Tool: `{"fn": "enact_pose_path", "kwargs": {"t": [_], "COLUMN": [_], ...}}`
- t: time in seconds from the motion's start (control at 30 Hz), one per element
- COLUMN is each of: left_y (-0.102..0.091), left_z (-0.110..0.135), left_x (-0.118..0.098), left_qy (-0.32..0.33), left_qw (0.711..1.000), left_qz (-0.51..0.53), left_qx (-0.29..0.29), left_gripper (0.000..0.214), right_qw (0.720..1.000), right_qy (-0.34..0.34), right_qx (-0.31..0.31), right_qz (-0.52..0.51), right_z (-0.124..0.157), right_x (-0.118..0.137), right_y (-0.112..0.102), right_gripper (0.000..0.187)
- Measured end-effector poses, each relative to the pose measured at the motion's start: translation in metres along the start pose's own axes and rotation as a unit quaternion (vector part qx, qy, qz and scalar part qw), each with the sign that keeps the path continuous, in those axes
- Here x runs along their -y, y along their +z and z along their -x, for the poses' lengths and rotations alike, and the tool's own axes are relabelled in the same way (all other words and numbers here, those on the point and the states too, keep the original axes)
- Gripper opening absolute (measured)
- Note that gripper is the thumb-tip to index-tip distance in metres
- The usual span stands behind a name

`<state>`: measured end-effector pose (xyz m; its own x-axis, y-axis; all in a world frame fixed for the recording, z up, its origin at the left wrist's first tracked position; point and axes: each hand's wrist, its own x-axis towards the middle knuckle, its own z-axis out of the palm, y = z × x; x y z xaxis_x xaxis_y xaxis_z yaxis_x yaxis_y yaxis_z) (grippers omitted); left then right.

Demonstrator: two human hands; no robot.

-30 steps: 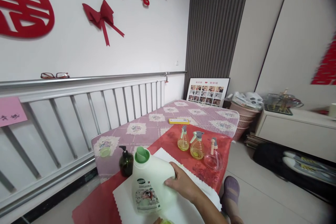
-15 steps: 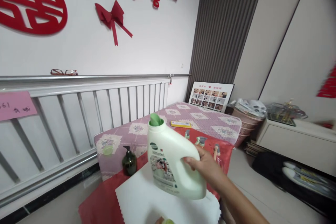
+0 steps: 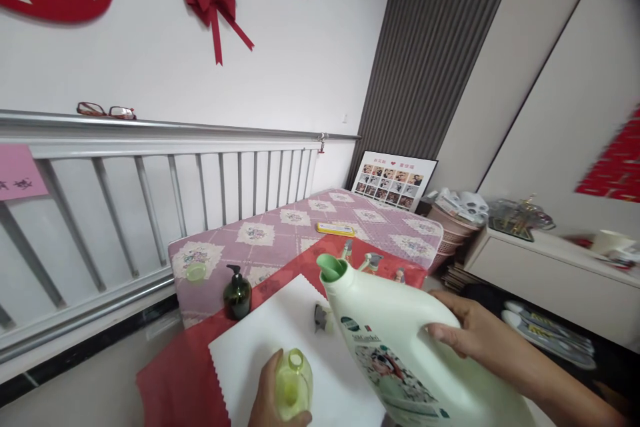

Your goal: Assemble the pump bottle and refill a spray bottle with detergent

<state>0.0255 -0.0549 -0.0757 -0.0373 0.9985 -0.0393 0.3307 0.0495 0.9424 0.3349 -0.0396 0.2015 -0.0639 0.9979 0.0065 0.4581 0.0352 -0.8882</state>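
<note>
My right hand (image 3: 465, 330) is closed round the handle of a large pale green detergent jug (image 3: 400, 340). The jug is uncapped and tilted to the left, its green pour spout showing. Lower down, my left hand (image 3: 267, 393) grips a small translucent yellow-green bottle (image 3: 294, 383) with an open neck, over the white scalloped mat (image 3: 250, 347). The jug's spout is above and to the right of that neck, apart from it. Behind, a grey spray head (image 3: 321, 317) lies on the mat, partly covered by the jug.
A dark green pump bottle (image 3: 237, 295) stands left of the mat. Several spray bottles (image 3: 371, 261) are behind the jug on the red cloth (image 3: 175, 373). A green cap (image 3: 196, 272) and a yellow box (image 3: 335, 229) lie on the patterned tablecloth (image 3: 295, 217). A railing (image 3: 200, 193) runs along the left.
The jug has come nearer, shifted right and tipped further left. My left hand and the small bottle have risen into fuller view. The grey spray head now shows, and the camera looks lower.
</note>
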Motion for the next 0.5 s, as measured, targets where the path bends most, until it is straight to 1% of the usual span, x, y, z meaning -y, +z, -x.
{"fn": "enact_pose_path", "kwargs": {"t": [0.1,0.17,0.23,0.33,0.43,0.5], "left_y": [-0.003,-0.003,-0.002,0.000,0.000,0.000], "left_z": [-0.020,-0.030,-0.037,-0.038,-0.035,-0.033], "left_x": [-0.007,-0.009,-0.005,0.006,0.014,0.016], "left_qy": [-0.005,-0.015,-0.023,-0.028,-0.022,-0.017], "left_qw": [0.999,0.999,1.000,0.998,0.996,0.995], "left_qz": [0.033,0.031,0.009,-0.052,-0.088,-0.101], "left_qx": [-0.015,-0.016,-0.016,-0.015,-0.014,-0.012], "left_gripper": [0.099,0.101,0.102,0.100,0.098,0.098], "right_qw": [0.997,0.991,0.984,0.974,0.973,0.973], "right_qy": [-0.012,-0.011,-0.014,-0.014,-0.015,-0.023], "right_qx": [0.059,0.099,0.121,0.127,0.109,0.103], "right_qz": [0.052,0.086,0.131,0.189,0.202,0.204], "right_z": [0.006,0.008,0.009,0.007,0.004,0.001], "right_x": [-0.006,-0.005,-0.003,-0.001,-0.001,-0.002], "right_y": [-0.002,0.001,0.005,0.014,0.021,0.024], "right_gripper": [0.044,0.048,0.050,0.054,0.060,0.060]}}
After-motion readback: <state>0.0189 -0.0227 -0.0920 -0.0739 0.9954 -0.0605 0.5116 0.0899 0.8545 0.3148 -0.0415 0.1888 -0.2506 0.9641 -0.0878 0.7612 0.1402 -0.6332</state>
